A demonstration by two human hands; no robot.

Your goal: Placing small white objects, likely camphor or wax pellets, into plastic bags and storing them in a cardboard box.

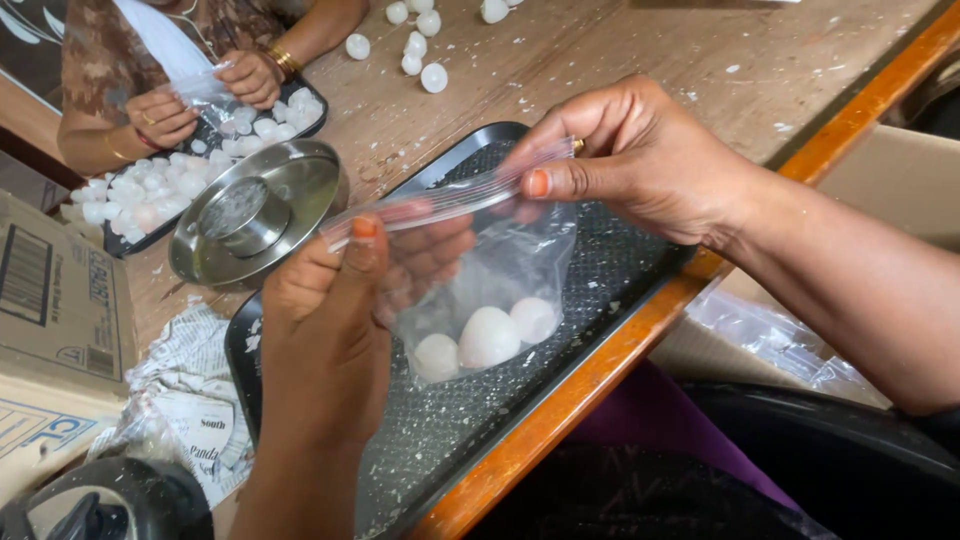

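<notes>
Left hand (325, 320), right hand (630, 150) pinching bag (490, 290) above tray (620, 270).

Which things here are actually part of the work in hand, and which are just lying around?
In use:
- left hand and right hand, pinching the top of the bag
- clear plastic zip bag
- three white round balls inside it
- black mesh tray beneath

Lying about:
- steel lid
- crumpled newspaper
- cardboard box
- loose white balls

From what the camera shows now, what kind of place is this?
Probably a small hand-packing workplace, not a factory line. A clear plastic zip bag holding three white round pieces is held over a black tray on a worn wooden table; another person across fills a bag too.
</notes>
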